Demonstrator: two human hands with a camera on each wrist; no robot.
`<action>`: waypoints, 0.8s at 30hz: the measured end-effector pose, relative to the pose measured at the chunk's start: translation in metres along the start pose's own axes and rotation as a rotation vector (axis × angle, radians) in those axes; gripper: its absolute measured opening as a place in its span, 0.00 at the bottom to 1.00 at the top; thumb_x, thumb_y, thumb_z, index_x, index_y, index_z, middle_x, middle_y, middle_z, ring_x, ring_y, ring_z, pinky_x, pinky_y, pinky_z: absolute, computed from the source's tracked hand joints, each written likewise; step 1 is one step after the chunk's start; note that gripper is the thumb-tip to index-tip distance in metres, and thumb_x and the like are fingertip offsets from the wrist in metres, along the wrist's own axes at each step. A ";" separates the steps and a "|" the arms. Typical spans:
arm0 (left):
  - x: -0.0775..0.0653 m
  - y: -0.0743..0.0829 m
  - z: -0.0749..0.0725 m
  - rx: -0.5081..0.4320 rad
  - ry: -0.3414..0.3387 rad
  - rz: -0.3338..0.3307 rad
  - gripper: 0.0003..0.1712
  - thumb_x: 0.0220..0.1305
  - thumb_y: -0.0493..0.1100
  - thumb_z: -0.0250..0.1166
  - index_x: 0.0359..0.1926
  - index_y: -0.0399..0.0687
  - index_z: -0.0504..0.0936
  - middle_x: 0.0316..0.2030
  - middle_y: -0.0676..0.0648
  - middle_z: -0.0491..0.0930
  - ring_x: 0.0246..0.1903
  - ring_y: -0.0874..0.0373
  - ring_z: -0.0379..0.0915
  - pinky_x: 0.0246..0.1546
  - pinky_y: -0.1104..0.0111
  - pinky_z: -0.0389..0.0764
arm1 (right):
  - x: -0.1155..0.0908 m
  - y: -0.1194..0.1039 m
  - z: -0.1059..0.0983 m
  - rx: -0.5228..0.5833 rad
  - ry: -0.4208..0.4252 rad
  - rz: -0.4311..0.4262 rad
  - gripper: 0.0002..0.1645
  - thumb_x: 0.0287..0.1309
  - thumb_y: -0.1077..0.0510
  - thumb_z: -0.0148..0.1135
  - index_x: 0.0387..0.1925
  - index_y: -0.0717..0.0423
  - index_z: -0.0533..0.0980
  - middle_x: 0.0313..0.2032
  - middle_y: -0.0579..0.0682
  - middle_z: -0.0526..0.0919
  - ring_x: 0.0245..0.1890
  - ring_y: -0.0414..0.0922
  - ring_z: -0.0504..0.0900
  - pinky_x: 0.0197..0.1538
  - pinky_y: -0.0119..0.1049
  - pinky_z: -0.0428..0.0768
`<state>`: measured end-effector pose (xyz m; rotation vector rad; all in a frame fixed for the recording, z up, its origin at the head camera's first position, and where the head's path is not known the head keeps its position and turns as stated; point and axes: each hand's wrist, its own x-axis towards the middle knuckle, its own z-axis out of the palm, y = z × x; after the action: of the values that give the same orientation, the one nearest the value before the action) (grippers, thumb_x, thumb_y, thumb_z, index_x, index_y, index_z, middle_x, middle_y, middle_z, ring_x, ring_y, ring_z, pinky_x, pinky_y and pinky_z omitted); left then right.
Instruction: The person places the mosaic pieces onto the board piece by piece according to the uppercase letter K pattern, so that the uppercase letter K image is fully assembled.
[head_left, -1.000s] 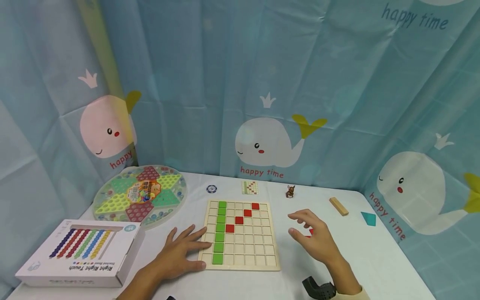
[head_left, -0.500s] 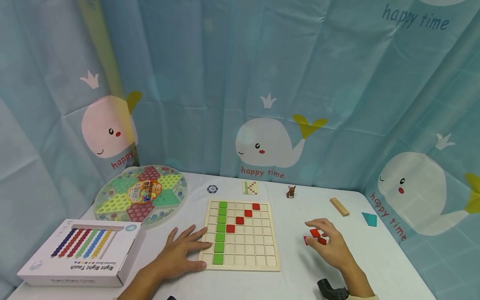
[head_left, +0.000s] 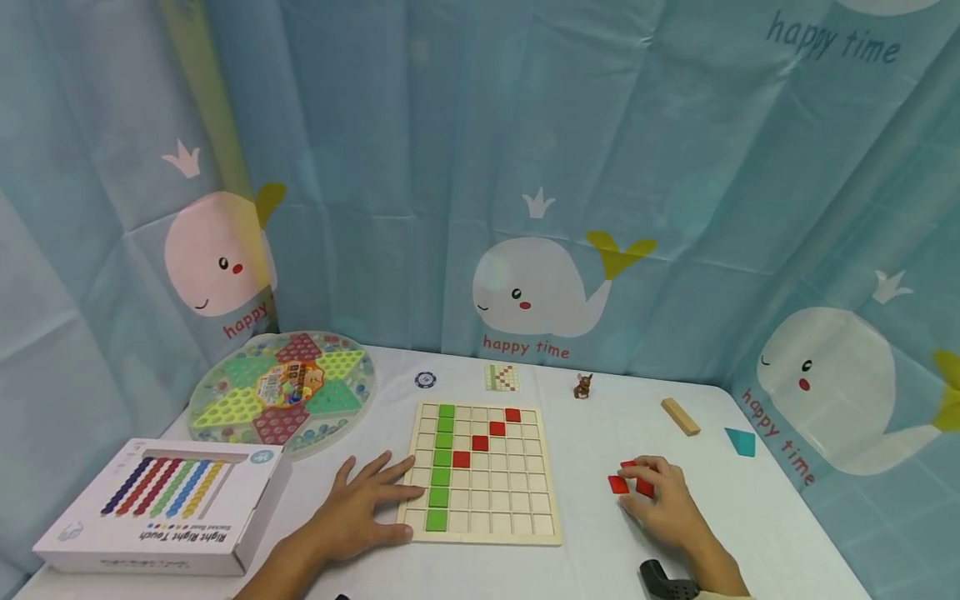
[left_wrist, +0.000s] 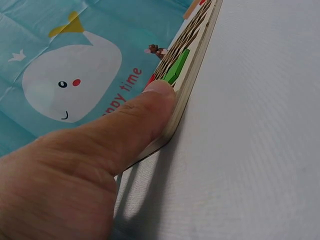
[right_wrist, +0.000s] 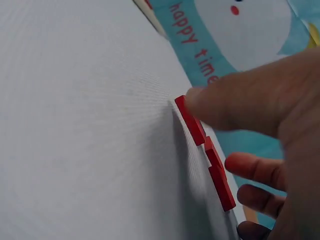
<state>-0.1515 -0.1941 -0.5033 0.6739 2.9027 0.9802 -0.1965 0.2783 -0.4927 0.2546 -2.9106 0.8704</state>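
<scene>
A wooden grid board (head_left: 519,501) lies on the white table, with a column of green square tiles (head_left: 439,477) and a slanting line of red tiles (head_left: 480,443) set in it. My left hand (head_left: 358,510) rests with spread fingers on the board's left border; in the left wrist view its thumb (left_wrist: 145,112) touches the near corner. To the right of the board, my right hand (head_left: 666,507) is low over a few loose red tiles (head_left: 618,485), thumb and index finger parted around the nearest one. In the right wrist view the thumb overlaps the end of a red tile (right_wrist: 191,122).
Behind the board are a poker chip (head_left: 425,380), a pattern card (head_left: 502,377) and a brown animal figurine (head_left: 582,386). A wooden block (head_left: 680,417) and a teal piece (head_left: 741,442) lie at the right. At the left sit a round game board (head_left: 348,429) and a white box (head_left: 180,542).
My right hand has moved right and down to the loose red tiles, uncovering more of them, and its thumb and index finger have come down around one. My left hand stays on the board.
</scene>
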 end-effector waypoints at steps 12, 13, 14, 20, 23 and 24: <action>0.000 -0.003 0.002 0.039 0.002 -0.013 0.32 0.48 0.71 0.66 0.54 0.68 0.83 0.68 0.54 0.65 0.70 0.42 0.48 0.62 0.37 0.30 | 0.001 0.005 0.006 -0.056 -0.006 -0.007 0.18 0.55 0.53 0.69 0.49 0.44 0.82 0.63 0.62 0.65 0.61 0.63 0.57 0.56 0.65 0.59; 0.000 -0.003 0.002 0.039 0.004 -0.012 0.32 0.48 0.71 0.66 0.54 0.68 0.83 0.68 0.54 0.65 0.70 0.42 0.48 0.62 0.37 0.30 | 0.001 0.005 0.006 -0.056 -0.001 -0.014 0.17 0.55 0.53 0.70 0.48 0.43 0.82 0.63 0.62 0.65 0.61 0.62 0.57 0.56 0.65 0.59; 0.000 -0.003 0.002 0.038 0.005 -0.011 0.32 0.48 0.71 0.66 0.54 0.68 0.83 0.68 0.54 0.65 0.70 0.42 0.48 0.62 0.37 0.30 | 0.001 0.005 0.007 -0.056 0.002 -0.018 0.15 0.55 0.53 0.70 0.47 0.42 0.82 0.64 0.61 0.65 0.61 0.62 0.57 0.56 0.64 0.59; 0.000 0.000 0.000 0.016 -0.001 -0.010 0.32 0.48 0.70 0.67 0.54 0.67 0.83 0.68 0.53 0.65 0.70 0.41 0.48 0.61 0.36 0.30 | 0.001 0.005 0.007 -0.057 0.029 -0.031 0.14 0.54 0.53 0.71 0.44 0.47 0.82 0.62 0.57 0.67 0.60 0.59 0.59 0.57 0.64 0.65; 0.000 0.001 -0.001 0.009 0.002 -0.001 0.32 0.48 0.70 0.67 0.54 0.66 0.83 0.68 0.52 0.65 0.69 0.40 0.48 0.61 0.35 0.31 | 0.001 0.002 0.006 -0.035 0.074 -0.054 0.16 0.53 0.56 0.72 0.45 0.51 0.81 0.54 0.52 0.74 0.55 0.53 0.68 0.54 0.57 0.73; 0.000 0.001 -0.001 0.011 0.002 0.001 0.32 0.48 0.70 0.67 0.54 0.66 0.83 0.68 0.52 0.65 0.69 0.39 0.49 0.61 0.35 0.31 | 0.001 0.000 0.006 -0.024 0.090 -0.065 0.16 0.53 0.58 0.72 0.45 0.52 0.81 0.50 0.50 0.77 0.51 0.50 0.71 0.52 0.52 0.76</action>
<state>-0.1508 -0.1940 -0.5021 0.6750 2.9123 0.9665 -0.1975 0.2752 -0.4978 0.2985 -2.8112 0.8150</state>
